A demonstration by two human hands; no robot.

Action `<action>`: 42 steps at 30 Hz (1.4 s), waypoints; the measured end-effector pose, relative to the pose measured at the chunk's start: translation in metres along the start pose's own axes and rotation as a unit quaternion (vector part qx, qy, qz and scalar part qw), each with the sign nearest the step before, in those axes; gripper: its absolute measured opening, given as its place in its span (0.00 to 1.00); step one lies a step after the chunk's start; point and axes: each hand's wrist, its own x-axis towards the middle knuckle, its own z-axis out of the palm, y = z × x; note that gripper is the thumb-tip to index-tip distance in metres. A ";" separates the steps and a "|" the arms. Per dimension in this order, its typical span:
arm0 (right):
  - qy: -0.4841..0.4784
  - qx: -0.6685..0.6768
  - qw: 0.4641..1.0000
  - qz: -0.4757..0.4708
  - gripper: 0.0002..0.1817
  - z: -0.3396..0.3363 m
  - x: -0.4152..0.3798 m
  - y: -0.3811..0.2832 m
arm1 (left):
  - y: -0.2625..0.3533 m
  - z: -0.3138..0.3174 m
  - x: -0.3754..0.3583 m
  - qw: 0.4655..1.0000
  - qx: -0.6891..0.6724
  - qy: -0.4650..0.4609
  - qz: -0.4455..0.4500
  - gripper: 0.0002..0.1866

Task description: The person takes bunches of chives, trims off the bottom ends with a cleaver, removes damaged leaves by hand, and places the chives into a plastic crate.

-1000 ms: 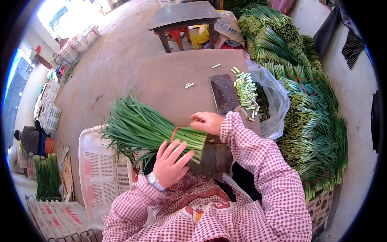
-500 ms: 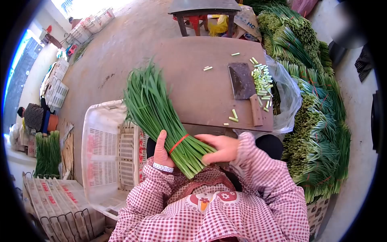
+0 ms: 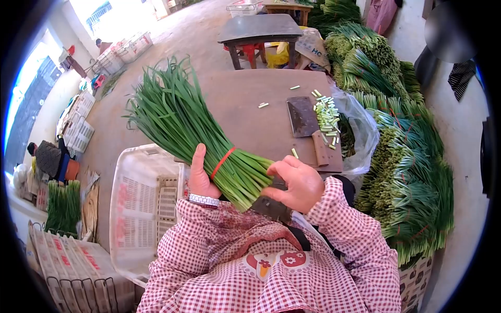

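A thick bunch of garlic chives, tied with a red band, slants across in front of me, leafy tops to the upper left. My left hand is closed around it from below near the band, thumb up along the side; its other fingers are hidden beneath. At the pale stem ends, my right hand has curled fingers, with thumb and forefinger pinching at the stalks. Beyond, on the brown table, lie a cleaver and many short cut stem pieces.
A clear plastic bag hangs at the table's right edge. Piled chive bundles fill the right side. A white crate stands at my left, with another crate nearer. A person sits far left. A dark small table stands ahead.
The bunch has tilted further left, its stem ends rising to the right. My right hand has moved from lying along the stems to curling at their ends. My view has shifted slightly.
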 end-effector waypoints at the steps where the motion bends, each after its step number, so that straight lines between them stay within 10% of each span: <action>1: 0.011 0.012 1.000 0.018 0.16 0.001 0.000 -0.002 | -0.002 0.001 0.000 1.000 0.003 0.002 0.007 0.24; 8: -0.051 0.128 0.985 0.101 0.10 -0.006 0.003 -0.010 | -0.004 -0.004 0.001 1.000 0.004 -0.021 0.008 0.25; 13: -0.061 0.141 0.988 -0.011 0.08 0.001 -0.031 -0.026 | 0.008 -0.011 0.014 0.999 -0.027 -0.033 0.026 0.26; 20: -0.423 0.065 0.885 0.180 0.11 -0.036 -0.171 0.044 | 0.076 -0.054 0.037 0.992 -0.093 -0.014 0.081 0.32; 24: -0.240 -0.057 0.964 0.101 0.10 -0.059 -0.161 0.038 | 0.083 -0.052 0.023 0.988 -0.091 -0.123 -0.003 0.35; 26: -0.172 0.080 0.938 0.292 0.11 -0.061 -0.113 0.008 | 0.071 -0.047 0.020 0.948 -0.178 -0.258 -0.050 0.35; 35: 0.146 0.119 0.979 -0.079 0.12 -0.036 0.003 -0.051 | 0.024 -0.020 -0.001 0.995 -0.076 -0.053 -0.025 0.34; 42: -0.006 -0.003 0.999 -0.049 0.11 0.001 0.027 -0.029 | 0.008 -0.020 -0.004 0.998 -0.030 -0.043 0.031 0.30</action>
